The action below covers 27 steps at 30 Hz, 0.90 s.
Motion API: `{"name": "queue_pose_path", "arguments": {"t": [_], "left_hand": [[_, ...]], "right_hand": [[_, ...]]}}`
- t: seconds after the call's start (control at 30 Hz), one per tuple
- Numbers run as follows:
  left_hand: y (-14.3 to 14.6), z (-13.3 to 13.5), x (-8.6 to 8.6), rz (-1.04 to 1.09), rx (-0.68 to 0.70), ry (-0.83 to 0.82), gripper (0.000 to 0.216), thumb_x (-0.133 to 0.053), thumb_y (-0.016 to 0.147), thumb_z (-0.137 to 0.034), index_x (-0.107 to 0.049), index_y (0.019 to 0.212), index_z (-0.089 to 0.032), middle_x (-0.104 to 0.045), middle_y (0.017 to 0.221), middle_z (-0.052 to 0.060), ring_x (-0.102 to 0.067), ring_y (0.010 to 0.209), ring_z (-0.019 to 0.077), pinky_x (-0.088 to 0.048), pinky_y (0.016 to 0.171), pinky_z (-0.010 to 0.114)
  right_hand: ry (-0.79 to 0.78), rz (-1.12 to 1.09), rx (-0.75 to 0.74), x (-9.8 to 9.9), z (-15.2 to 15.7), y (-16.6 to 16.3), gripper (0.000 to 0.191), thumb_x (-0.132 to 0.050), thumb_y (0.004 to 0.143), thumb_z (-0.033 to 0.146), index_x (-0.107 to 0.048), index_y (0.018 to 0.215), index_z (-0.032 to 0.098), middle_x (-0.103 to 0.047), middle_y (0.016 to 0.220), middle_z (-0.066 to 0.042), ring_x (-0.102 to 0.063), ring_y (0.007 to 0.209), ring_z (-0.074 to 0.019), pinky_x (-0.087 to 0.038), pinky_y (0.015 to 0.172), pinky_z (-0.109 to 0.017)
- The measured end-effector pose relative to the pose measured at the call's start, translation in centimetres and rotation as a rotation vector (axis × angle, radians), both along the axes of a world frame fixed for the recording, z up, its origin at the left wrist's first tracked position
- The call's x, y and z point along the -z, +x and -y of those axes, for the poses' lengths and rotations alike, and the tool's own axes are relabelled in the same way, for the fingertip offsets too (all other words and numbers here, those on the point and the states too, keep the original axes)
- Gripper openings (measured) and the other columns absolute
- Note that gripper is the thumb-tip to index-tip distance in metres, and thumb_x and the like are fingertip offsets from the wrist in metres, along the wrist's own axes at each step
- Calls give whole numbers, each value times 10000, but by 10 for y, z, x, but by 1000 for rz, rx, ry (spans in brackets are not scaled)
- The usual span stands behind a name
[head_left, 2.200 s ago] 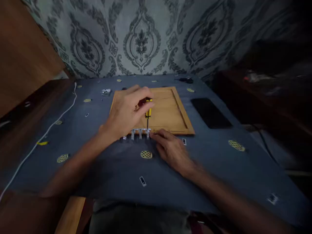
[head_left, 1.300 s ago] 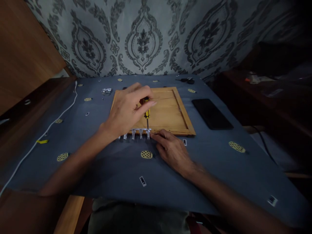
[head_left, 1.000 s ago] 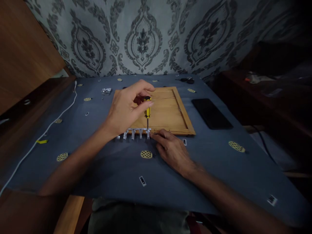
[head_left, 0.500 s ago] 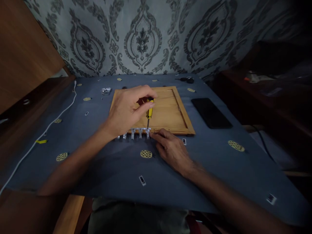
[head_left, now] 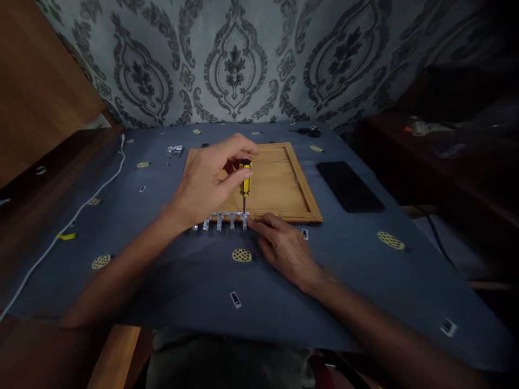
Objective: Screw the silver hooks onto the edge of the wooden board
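My left hand (head_left: 214,181) is closed around the black and yellow handle of a screwdriver (head_left: 245,182). The screwdriver stands nearly upright, its tip at the right end of a shiny metal hook rail (head_left: 232,220). Several small hooks hang from this rail along the near edge of a shallow wooden frame (head_left: 303,186) with a flat panel. My right hand (head_left: 286,246) rests low on the cloth, fingers curled, its fingertips against the rightmost hook and the frame's edge. Its thumb is largely hidden. A screw under the tip is too small to make out.
Right of the frame lies a black phone (head_left: 351,186). A small pile of metal pieces (head_left: 175,151) sits at the back left, and a dark object with a cord (head_left: 310,131) at the back. A white cable (head_left: 87,202) runs down the left side of the blue tablecloth (head_left: 182,302).
The whole view has shifted slightly. My left fingers have opened out a little around the screwdriver's handle, which still stands on the same end of the rail. My right hand keeps its place.
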State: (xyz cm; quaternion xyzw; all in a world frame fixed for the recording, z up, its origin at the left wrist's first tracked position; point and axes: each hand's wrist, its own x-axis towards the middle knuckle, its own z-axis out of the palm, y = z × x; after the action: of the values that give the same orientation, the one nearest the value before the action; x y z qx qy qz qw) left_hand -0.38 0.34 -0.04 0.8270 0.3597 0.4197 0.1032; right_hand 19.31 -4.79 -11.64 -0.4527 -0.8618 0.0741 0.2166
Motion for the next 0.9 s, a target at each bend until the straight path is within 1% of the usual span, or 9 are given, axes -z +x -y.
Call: {"name": "queue_pose_path", "arguments": {"t": [0.1, 0.23, 0.33, 0.47, 0.53, 0.63, 0.7, 0.8, 0.9], "left_hand": [[-1, -2, 0, 31, 8, -20, 122, -681, 856, -183, -691, 978, -186, -738, 913, 19, -688, 844, 144, -563, 736, 254], [2, 0, 0, -18, -55, 34, 62, -695, 874, -259, -703, 898, -202, -704, 851, 19, -646, 745, 135, -533, 633, 254], [2, 1, 0, -47, -78, 61, 23, -697, 873, -236, -706, 891, -225, -686, 837, 20, -639, 743, 144, -554, 701, 297], [-2, -1, 0, 21, -10, -5, 163, -682, 852, -165, -679, 1004, -225, -720, 931, 20, -684, 870, 159, -574, 792, 299], [-3, -2, 1, 30, 8, -27, 157, -674, 853, -164, -676, 1004, -207, -734, 932, 20, -692, 869, 151, -569, 775, 276], [-1, -2, 1, -17, -35, 6, 88, -684, 869, -214, -693, 953, -193, -731, 854, 12, -676, 781, 136, -541, 696, 254], [1, -1, 0, -50, -65, 44, 88, -691, 876, -246, -703, 944, -191, -719, 827, 13, -657, 735, 130, -523, 657, 253], [1, 0, -1, -84, -73, 74, 80, -688, 881, -249, -715, 942, -205, -719, 818, 14, -647, 711, 134, -530, 676, 274], [-2, -1, -2, -89, -25, 58, 100, -658, 888, -211, -725, 962, -218, -747, 863, 16, -674, 757, 144, -553, 745, 289]], "right_hand": [[0, 1, 5, 1, 0, 0, 489, -515, 846, 29, -705, 1264, 199, -681, 1010, -92, -654, 881, -213, -548, 760, -320], [19, -3, 4, 2, 0, 0, 482, -509, 841, 26, -716, 1238, 203, -689, 1028, -94, -663, 903, -219, -559, 776, -328], [21, -9, -7, 1, 0, 1, 487, -503, 846, 32, -711, 1252, 203, -692, 1019, -93, -666, 888, -218, -566, 763, -329], [23, -17, 3, 3, 0, 1, 509, -511, 839, 29, -702, 1275, 212, -693, 1025, -94, -665, 887, -217, -569, 768, -333], [25, -11, 6, 4, 0, 1, 507, -512, 838, 29, -705, 1270, 213, -691, 1025, -93, -666, 893, -220, -569, 772, -339], [16, 8, 8, 3, -1, 1, 497, -504, 846, 36, -706, 1267, 204, -689, 1029, -99, -667, 898, -230, -569, 766, -350], [6, 15, 10, 2, 0, 0, 496, -500, 849, 35, -704, 1272, 194, -690, 1040, -108, -667, 915, -239, -570, 772, -358], [-17, 12, 6, 0, 0, 0, 499, -506, 852, 27, -701, 1277, 198, -692, 1042, -104, -668, 918, -235, -569, 785, -353], [-27, 3, 9, 0, 0, 0, 500, -520, 850, 25, -699, 1279, 210, -691, 1037, -92, -669, 905, -226, -568, 785, -343]]}}
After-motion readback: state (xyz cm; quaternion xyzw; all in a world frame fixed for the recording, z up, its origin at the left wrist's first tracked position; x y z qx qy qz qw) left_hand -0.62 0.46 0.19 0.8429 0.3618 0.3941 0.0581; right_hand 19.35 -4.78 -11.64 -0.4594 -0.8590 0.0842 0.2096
